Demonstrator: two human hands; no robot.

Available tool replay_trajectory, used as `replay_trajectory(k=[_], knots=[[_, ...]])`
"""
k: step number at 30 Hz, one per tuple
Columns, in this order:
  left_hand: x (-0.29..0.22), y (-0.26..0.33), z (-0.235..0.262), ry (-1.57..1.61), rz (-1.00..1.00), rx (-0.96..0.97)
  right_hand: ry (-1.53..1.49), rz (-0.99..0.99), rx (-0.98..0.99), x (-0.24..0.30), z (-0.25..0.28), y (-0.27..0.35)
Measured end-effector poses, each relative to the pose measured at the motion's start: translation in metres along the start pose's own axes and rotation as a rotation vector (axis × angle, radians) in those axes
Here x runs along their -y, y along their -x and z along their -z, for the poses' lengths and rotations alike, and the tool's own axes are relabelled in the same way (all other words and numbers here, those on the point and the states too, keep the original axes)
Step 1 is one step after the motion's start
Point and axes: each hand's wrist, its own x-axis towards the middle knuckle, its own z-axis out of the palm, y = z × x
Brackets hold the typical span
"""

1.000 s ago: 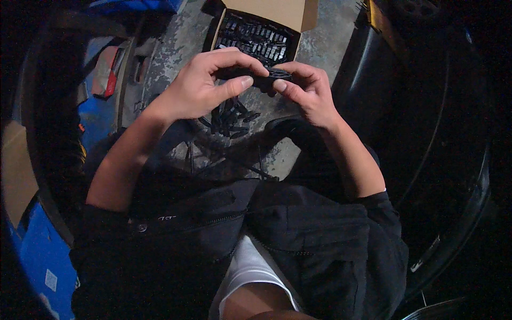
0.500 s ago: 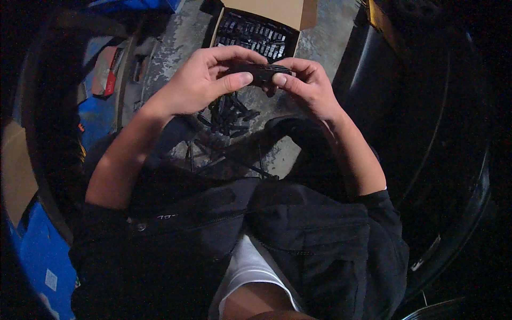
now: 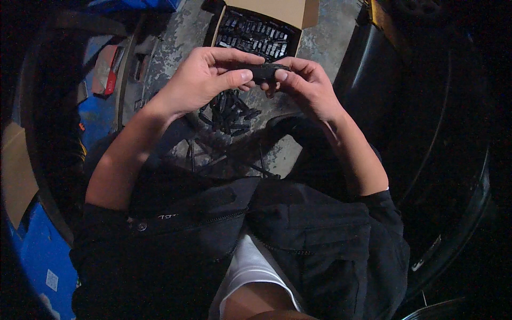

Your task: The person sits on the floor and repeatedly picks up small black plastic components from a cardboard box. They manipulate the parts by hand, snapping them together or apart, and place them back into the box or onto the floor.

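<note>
A small, dark, elongated part (image 3: 263, 73) is held level between my two hands; its exact kind does not show. My left hand (image 3: 213, 72) pinches its left end, thumb in front and fingers behind. At the other end, the thumb and fingers of my right hand (image 3: 305, 82) are closed on it. Below the hands, a pile of similar-looking black pieces (image 3: 228, 114) lies on the floor. Past the hands stands an open cardboard box (image 3: 266, 10) with rows of small black and silvery pieces (image 3: 255, 36) inside.
To the left, a red and white box (image 3: 106, 72) lies on a blue surface (image 3: 98, 114). A cardboard piece (image 3: 18, 173) and a blue container (image 3: 45, 261) are at the left edge. Large dark curved panels (image 3: 421, 133) fill the right side. Thin dark legs (image 3: 261, 157) stand near my lap.
The dark part has turned slightly between my fingers, and a flatter side now faces me. Both hands keep nearly the same place and grip.
</note>
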Motion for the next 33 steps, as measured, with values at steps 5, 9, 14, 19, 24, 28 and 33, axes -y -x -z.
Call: replay_trajectory(k=[5, 9, 14, 19, 24, 28, 33], knots=[[0.001, 0.000, -0.001, 0.006, 0.023, 0.011, 0.010, -0.023, 0.016, 0.004, -0.001, 0.002], [0.001, 0.004, -0.001, -0.002, 0.037, 0.003, -0.007, -0.037, 0.039, 0.003, -0.001, 0.002], [0.001, 0.005, 0.001, -0.018, 0.025, 0.014, 0.037, -0.004, 0.053, 0.004, 0.000, 0.002], [0.004, 0.005, 0.005, -0.043, 0.017, 0.037, 0.051, -0.013, 0.039, 0.000, 0.001, 0.001], [0.007, 0.004, 0.007, -0.038, 0.019, 0.067, 0.072, -0.021, 0.032, -0.003, 0.004, 0.000], [0.004, 0.005, 0.007, -0.080, -0.001, 0.084, 0.072, -0.033, 0.048, -0.003, 0.006, 0.001], [0.002, 0.006, 0.008, -0.137, -0.080, 0.098, 0.098, -0.002, 0.083, -0.001, 0.008, 0.001]])
